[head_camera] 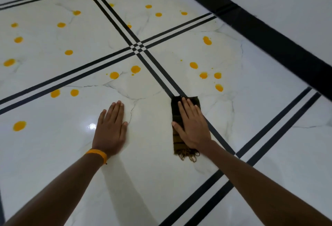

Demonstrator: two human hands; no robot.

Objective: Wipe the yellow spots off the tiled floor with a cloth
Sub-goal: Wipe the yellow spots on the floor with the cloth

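Many yellow spots (193, 65) lie beyond cloth (177, 118).

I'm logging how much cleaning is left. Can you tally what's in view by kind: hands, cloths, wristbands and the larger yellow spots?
Hands: 2, left hand and right hand
Cloth: 1, dark, under the right hand
Wristband: 1, orange, on the left wrist
Yellow spots: 22, tiny flecks left out
Total: 26
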